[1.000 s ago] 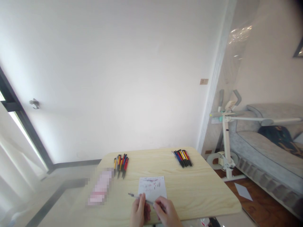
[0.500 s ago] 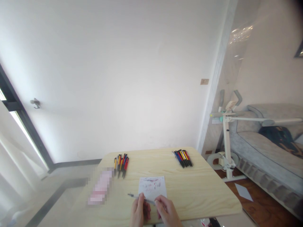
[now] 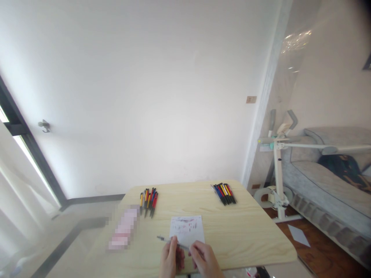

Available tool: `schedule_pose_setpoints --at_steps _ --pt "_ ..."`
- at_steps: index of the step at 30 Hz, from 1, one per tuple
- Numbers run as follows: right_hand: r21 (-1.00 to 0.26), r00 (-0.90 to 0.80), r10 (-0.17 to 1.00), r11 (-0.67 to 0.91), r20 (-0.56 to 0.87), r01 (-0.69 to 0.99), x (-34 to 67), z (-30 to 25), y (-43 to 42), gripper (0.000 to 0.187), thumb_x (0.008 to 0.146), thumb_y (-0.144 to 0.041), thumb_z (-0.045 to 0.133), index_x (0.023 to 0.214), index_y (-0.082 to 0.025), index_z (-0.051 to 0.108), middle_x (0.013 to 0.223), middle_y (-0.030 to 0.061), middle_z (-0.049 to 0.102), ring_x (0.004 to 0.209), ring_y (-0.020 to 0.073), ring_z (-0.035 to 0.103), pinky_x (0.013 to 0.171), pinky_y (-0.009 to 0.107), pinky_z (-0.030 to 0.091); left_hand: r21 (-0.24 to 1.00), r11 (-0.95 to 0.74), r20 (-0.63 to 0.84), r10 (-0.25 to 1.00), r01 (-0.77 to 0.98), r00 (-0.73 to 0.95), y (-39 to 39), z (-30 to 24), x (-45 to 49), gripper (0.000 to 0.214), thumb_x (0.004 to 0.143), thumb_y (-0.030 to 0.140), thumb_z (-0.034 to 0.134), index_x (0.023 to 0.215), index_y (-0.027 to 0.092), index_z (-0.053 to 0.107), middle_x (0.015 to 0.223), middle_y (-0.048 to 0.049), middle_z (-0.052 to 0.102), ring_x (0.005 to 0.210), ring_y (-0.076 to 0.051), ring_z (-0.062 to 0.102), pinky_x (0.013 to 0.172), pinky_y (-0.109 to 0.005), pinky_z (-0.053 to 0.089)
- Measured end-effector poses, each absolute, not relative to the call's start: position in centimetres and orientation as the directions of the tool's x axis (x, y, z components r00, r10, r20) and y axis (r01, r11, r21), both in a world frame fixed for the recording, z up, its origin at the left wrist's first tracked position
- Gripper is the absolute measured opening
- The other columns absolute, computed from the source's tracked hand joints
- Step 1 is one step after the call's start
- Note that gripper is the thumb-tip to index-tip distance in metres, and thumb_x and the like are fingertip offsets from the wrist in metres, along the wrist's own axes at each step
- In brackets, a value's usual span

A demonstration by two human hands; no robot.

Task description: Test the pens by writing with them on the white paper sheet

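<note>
Near the front edge of the table, my left hand (image 3: 171, 258) is closed around the middle of a slim grey pen (image 3: 164, 239). One end of the pen sticks out to the left. My right hand (image 3: 203, 258) pinches the other end, and its fingertips partly hide it. Just beyond both hands lies a white sheet of paper (image 3: 189, 229) with dark and reddish scribbles; its lower part is covered by the hands and pen. Several pens (image 3: 148, 201) in yellow, red and blue lie loosely at the back left. Another group of pens (image 3: 223, 194) lies close together at the back right.
A pixelated pink item (image 3: 124, 227) lies along the left side of the pale wooden table (image 3: 240, 231). Behind the table stands a white wall (image 3: 174, 96). To the right are an exercise bike (image 3: 278, 173), a grey sofa (image 3: 324, 173) and a paper on the floor (image 3: 298, 235).
Both hands and the pen keep almost the same position. The whole view has shifted very slightly.
</note>
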State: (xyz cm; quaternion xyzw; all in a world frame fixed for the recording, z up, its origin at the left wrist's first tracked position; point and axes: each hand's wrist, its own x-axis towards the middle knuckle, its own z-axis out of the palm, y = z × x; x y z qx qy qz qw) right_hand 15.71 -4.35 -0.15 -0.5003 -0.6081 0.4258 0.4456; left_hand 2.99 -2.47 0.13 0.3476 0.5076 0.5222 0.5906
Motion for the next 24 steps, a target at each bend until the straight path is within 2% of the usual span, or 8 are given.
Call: schedule_pose_setpoints --at_steps 11,24 --pt "-0.969 -0.102 0.984 0.166 0.149 0.184 15.7 -1.1 -4.1 0.041 0.079 -0.056 0.042 0.069 -0.017 0.051 0.049 -0.0057 0.039 0.044 0.0091 0.04 0.042 0.02 0.03 0.938 0.217 -0.246 0.966 -0.269 -0.079 -2.5 0.0 3.1 0.057 0.053 0.073 0.055 0.043 0.017 0.047 0.033 0.0042 0.047 0.027 -0.008 0.04 0.029 -0.02 0.03" --pt "-0.942 -0.077 0.977 0.211 0.198 0.261 16.0 -1.7 -3.9 0.032 0.08 -0.047 0.046 0.073 -0.017 0.053 0.051 -0.006 0.036 0.048 0.0097 0.038 0.045 0.021 0.028 0.94 0.22 -0.249 0.965 -0.259 -0.085 -2.5 -0.1 3.1 0.056 0.053 0.073 0.055 0.046 0.017 0.047 0.034 0.0044 0.048 0.028 -0.008 0.04 0.03 -0.02 0.029"
